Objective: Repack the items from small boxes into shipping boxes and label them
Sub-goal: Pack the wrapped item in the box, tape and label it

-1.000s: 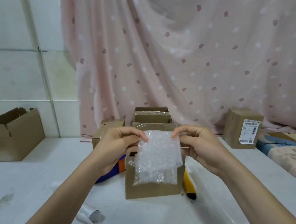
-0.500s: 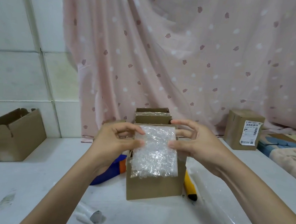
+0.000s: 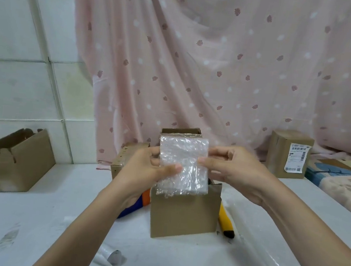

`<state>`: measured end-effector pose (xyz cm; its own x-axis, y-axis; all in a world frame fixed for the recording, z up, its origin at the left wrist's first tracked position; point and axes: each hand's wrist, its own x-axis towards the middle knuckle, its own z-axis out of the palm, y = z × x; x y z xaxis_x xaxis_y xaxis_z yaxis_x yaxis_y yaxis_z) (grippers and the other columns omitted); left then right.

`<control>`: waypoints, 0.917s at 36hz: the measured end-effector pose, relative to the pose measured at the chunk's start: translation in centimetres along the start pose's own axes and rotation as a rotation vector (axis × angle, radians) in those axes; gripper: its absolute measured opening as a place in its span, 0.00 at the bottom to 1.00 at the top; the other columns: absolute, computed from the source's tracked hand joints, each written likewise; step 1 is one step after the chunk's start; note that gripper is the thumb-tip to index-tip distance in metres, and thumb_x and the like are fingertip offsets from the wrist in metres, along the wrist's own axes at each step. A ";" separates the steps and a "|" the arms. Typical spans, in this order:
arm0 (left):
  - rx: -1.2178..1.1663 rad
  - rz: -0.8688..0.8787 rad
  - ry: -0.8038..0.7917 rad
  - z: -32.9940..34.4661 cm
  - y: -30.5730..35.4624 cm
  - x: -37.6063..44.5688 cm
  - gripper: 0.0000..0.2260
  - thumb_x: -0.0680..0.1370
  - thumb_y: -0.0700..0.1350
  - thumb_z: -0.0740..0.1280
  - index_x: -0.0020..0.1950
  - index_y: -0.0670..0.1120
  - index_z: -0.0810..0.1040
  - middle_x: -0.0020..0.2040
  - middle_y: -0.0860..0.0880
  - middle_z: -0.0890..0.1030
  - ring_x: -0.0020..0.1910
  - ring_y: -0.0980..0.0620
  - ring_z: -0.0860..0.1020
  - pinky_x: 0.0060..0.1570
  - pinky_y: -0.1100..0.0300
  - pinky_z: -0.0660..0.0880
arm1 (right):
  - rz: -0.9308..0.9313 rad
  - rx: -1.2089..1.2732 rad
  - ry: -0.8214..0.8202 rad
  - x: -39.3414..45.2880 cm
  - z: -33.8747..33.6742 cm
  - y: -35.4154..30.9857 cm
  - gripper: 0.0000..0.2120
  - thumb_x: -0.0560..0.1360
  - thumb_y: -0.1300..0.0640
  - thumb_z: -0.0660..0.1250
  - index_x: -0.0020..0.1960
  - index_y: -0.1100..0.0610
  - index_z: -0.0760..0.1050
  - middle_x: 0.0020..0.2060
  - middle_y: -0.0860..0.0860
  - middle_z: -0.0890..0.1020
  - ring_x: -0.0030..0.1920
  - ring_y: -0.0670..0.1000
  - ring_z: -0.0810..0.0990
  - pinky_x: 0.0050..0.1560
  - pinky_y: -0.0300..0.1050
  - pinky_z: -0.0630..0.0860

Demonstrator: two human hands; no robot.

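Both hands pinching bubble-wrap packet (image 3: pixel 183 165), left hand (image 3: pixel 145 168), right hand (image 3: pixel 235 170)

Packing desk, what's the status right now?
Both hands, left and right, pinch the bubble-wrap packet. Packet above open shipping box. Nothing in the way.

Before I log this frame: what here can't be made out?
Head view only:
- Contents of the bubble-wrap packet: hidden by the wrap.
- Inside of the open box: blocked by the packet and the near wall.
- Shipping label text: too small.
- Blue-and-orange object: mostly behind the left hand.
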<state>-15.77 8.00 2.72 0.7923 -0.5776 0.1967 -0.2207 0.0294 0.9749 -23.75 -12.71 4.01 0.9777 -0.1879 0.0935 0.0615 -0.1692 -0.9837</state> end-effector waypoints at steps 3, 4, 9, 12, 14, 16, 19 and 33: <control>-0.024 0.024 0.034 0.1 0.0 0.3 0.15 0.74 0.36 0.74 0.61 0.40 0.80 0.50 0.44 0.87 0.50 0.46 0.86 0.47 0.56 0.83 | 0.054 -0.060 -0.093 -0.4 0.4 -0.1 0.20 0.69 0.54 0.79 0.57 0.60 0.81 0.43 0.49 0.87 0.45 0.48 0.85 0.47 0.41 0.79; -0.013 0.032 0.037 0.1 0.0 0.4 0.16 0.74 0.36 0.75 0.61 0.40 0.80 0.50 0.44 0.87 0.50 0.47 0.86 0.46 0.57 0.83 | 0.045 -0.054 -0.068 -0.4 0.5 -0.2 0.17 0.69 0.56 0.79 0.55 0.61 0.81 0.38 0.48 0.86 0.41 0.47 0.84 0.43 0.40 0.79; 0.080 0.099 0.138 -0.5 0.3 0.5 0.13 0.75 0.42 0.75 0.58 0.50 0.80 0.45 0.51 0.87 0.45 0.54 0.86 0.44 0.63 0.81 | -0.001 -0.086 0.137 0.0 0.5 -1.4 0.15 0.68 0.62 0.80 0.51 0.62 0.80 0.37 0.50 0.84 0.36 0.48 0.81 0.43 0.46 0.82; 0.216 0.207 0.267 -2.2 -0.8 0.9 0.08 0.78 0.48 0.71 0.57 0.53 0.82 0.50 0.55 0.86 0.51 0.58 0.83 0.56 0.59 0.79 | -0.070 -0.121 0.273 0.2 -0.2 -2.5 0.17 0.69 0.61 0.80 0.53 0.60 0.77 0.44 0.54 0.84 0.39 0.50 0.82 0.39 0.37 0.81; 0.366 0.239 0.246 -3.5 -2.2 1.0 0.08 0.79 0.51 0.69 0.58 0.58 0.81 0.56 0.62 0.83 0.58 0.64 0.78 0.61 0.59 0.74 | -0.130 -0.223 0.336 0.5 -0.7 -2.8 0.17 0.69 0.58 0.80 0.54 0.54 0.76 0.43 0.50 0.83 0.42 0.46 0.83 0.37 0.34 0.79; 0.489 0.182 0.066 -4.5 -4.1 0.9 0.15 0.78 0.56 0.70 0.63 0.64 0.76 0.64 0.67 0.75 0.67 0.64 0.71 0.66 0.56 0.69 | -0.159 -0.330 0.359 1.0 -1.0 -2.8 0.17 0.70 0.56 0.80 0.53 0.51 0.76 0.44 0.48 0.82 0.43 0.45 0.82 0.39 0.35 0.78; 0.580 0.041 -0.217 -5.1 -6.7 0.6 0.33 0.71 0.59 0.77 0.70 0.69 0.64 0.70 0.71 0.63 0.69 0.70 0.62 0.70 0.60 0.63 | -0.167 -0.495 0.316 2.1 -1.2 -2.8 0.15 0.70 0.55 0.80 0.54 0.52 0.80 0.46 0.50 0.83 0.45 0.46 0.82 0.44 0.40 0.79; 0.528 0.081 -0.051 -3.9 -10.3 -0.1 0.38 0.61 0.51 0.84 0.60 0.61 0.62 0.58 0.50 0.75 0.57 0.45 0.78 0.51 0.47 0.82 | -0.088 -0.487 0.237 2.0 0.6 -2.1 0.07 0.72 0.62 0.77 0.45 0.63 0.80 0.33 0.51 0.78 0.31 0.47 0.76 0.22 0.31 0.66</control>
<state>-11.38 10.93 -6.92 0.7349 -0.6298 0.2515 -0.5470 -0.3313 0.7688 -21.84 -12.17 6.19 0.8976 -0.3558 0.2600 -0.0135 -0.6119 -0.7908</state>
